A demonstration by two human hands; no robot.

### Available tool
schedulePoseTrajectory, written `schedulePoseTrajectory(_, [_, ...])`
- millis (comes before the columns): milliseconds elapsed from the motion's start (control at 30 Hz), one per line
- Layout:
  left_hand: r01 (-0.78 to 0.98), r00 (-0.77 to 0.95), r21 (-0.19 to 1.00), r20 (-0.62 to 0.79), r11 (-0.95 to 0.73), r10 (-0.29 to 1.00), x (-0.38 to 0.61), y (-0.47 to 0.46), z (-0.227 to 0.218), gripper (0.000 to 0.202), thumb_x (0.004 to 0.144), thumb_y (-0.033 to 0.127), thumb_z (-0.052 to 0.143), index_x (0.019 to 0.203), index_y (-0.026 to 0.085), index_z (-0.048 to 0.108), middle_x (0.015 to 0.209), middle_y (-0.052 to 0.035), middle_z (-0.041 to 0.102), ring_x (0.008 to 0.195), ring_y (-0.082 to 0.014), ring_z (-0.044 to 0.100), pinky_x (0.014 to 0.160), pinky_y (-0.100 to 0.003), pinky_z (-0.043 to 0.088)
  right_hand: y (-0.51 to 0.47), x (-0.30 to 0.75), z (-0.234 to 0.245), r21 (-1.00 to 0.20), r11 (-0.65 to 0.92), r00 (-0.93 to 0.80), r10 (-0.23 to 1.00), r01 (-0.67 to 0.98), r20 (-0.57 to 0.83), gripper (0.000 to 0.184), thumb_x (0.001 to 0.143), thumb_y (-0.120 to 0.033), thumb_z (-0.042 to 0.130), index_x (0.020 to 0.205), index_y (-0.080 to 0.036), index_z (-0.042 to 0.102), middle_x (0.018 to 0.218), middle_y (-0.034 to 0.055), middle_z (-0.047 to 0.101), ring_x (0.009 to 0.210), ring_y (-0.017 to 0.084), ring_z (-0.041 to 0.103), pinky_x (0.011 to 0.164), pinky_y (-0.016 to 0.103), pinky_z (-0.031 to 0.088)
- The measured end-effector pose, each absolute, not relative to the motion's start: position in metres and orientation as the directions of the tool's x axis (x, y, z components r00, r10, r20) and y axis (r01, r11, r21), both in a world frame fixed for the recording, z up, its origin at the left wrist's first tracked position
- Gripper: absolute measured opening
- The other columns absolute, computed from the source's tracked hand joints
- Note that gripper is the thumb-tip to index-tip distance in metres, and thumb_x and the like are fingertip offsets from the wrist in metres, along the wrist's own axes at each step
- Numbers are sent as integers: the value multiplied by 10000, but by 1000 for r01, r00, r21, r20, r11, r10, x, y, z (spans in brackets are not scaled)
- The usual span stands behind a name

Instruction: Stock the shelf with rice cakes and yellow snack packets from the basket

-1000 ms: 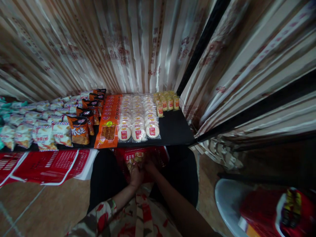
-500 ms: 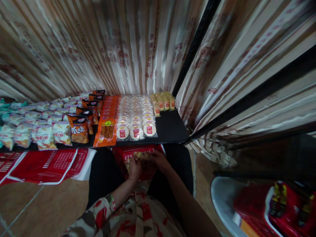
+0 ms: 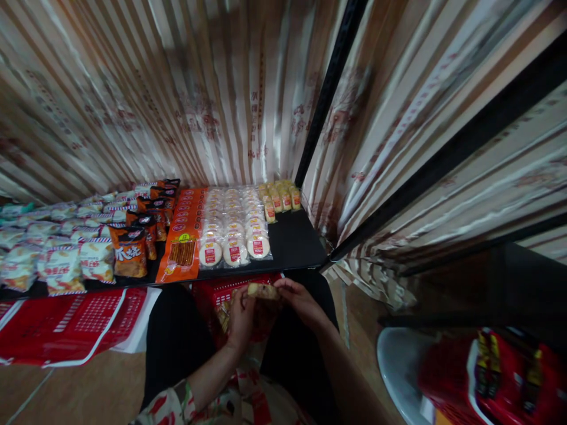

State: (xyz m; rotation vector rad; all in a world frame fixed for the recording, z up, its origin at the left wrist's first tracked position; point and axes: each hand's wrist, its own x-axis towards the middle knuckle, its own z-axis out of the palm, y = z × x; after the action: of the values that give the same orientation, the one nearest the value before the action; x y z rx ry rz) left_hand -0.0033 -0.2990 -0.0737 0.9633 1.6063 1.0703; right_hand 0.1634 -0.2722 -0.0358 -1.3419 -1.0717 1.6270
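Note:
Between my two hands is a small yellowish packaged snack (image 3: 264, 291), held level over a red basket (image 3: 221, 285) that sits between my knees. My left hand (image 3: 241, 316) pinches its left end, and my right hand (image 3: 301, 301) grips the right end. More wrapped snacks (image 3: 224, 316) lie in the basket, partly hidden by my left hand. On the black shelf (image 3: 296, 242) ahead, similar yellow packs (image 3: 280, 199) stand in short rows at the right. Beside them are rows of round white wrapped crackers (image 3: 234, 251) with red labels.
Orange flat packs (image 3: 179, 260), orange-black bags (image 3: 128, 251) and white snack bags (image 3: 62, 268) fill the shelf's left. Another red basket (image 3: 88, 321) is on the floor at left. A pale tub (image 3: 396, 366) and red bags (image 3: 509, 372) are at right. Black shelf posts (image 3: 330, 94) stand before a curtain (image 3: 212, 88).
My view has shifted, so the shelf appears lower and further left. Both hands still hold the snack, which now shows more plainly, with the right-hand fingers at its right end.

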Motion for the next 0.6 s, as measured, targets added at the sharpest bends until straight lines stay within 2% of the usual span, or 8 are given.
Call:
schedulePoseTrajectory(167, [73,-199,969,-218,236,956,10,-292,-51,305,787,336,484,1029,159,546,932,-76,653,820,-164,620,715,-251,495,-278,177,-15,-954,-299,-195,937,-23,-289,332,753,-500,571,815,-174,595,713,-19,565,666,108,496,625,226,371])
schedulePoseTrajectory(333, [28,-138,986,-159,164,978,25,-273,-33,277,794,267,477,1039,151,535,857,-53,641,714,-122,603,646,-218,486,-275,181,-5,-956,-290,-124,951,-52,-282,357,671,-518,653,749,-182,562,655,-29,567,613,107,500,583,224,373])
schedulePoseTrajectory(467, [-11,-138,991,-133,133,981,33,-255,-20,302,757,200,502,1052,143,529,884,-44,616,683,-95,583,647,-210,487,-271,183,-9,-943,-294,-33,956,-154,-292,451,614,-463,720,947,-197,570,817,10,637,711,136,578,636,242,424])
schedulePoseTrajectory(533, [-34,-147,990,-138,135,979,37,-248,-14,328,738,186,525,1064,144,520,898,-42,611,695,-94,589,656,-210,491,-270,186,-10,-938,-300,-43,954,-175,-297,541,614,-436,729,1072,-206,555,913,37,650,794,160,605,698,267,450])
schedulePoseTrajectory(600, [-45,-157,988,-150,145,976,42,-243,-11,336,728,180,543,1062,143,517,894,-41,611,717,-100,597,671,-212,494,-270,188,-10,-940,-297,-84,954,-169,-286,542,638,-430,713,1107,-202,568,976,56,653,861,179,611,745,285,457])
